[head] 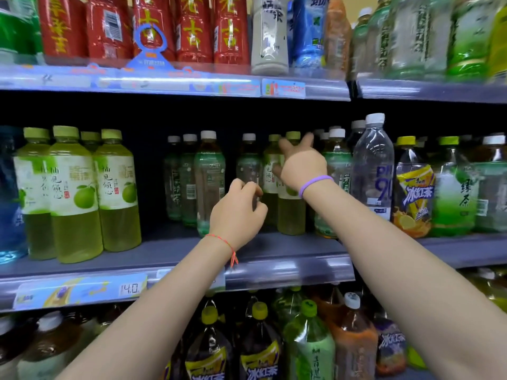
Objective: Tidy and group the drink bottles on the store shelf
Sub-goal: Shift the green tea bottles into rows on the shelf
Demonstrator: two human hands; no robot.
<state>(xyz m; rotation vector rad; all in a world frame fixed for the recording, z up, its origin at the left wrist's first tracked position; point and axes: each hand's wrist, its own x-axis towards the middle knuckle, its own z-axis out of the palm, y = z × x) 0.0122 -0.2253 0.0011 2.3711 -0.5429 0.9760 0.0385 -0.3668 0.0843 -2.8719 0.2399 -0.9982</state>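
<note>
Bare forearms rise from the frame's bottom. At centre, the left hand [237, 212] curls its fingers on a clear ribbed bottle [248, 171]; the right hand [300, 167], fingers spread, touches a smooth yellow-green bottle [290, 212].

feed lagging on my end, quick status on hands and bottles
Left hand curled at a white-capped clear bottle; grip unclear. Right hand on two stray pomelo-green bottles, fingers spread. Matching green group far left; white-capped bottles between.

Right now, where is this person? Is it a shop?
Most likely a shop's drinks aisle. Rows of bottles, like the green pomelo drinks, fill the shelves, and a price tag sits on the shelf edge. The left hand and right hand reach in.
</note>
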